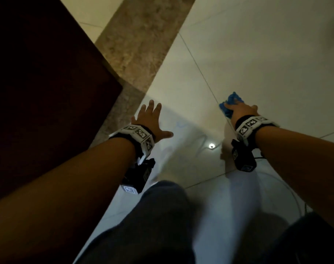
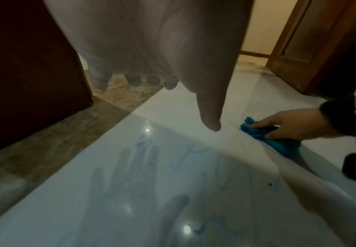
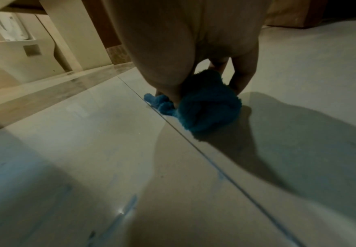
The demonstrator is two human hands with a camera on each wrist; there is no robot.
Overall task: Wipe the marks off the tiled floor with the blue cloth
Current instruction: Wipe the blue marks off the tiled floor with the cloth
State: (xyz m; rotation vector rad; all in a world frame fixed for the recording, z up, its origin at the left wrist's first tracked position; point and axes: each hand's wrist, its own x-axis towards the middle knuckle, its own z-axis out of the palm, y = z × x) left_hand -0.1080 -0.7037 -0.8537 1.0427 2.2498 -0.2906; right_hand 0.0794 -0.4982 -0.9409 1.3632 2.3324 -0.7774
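Brown stone strip [image 1: 141, 40], dark cabinet [image 1: 38, 92] flank left hand [image 1: 150, 121]

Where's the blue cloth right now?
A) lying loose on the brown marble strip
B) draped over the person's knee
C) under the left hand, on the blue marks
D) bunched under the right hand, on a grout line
D: the right hand grips the bunched blue cloth on the tiled floor, right at a grout line; the left hand is spread and empty.
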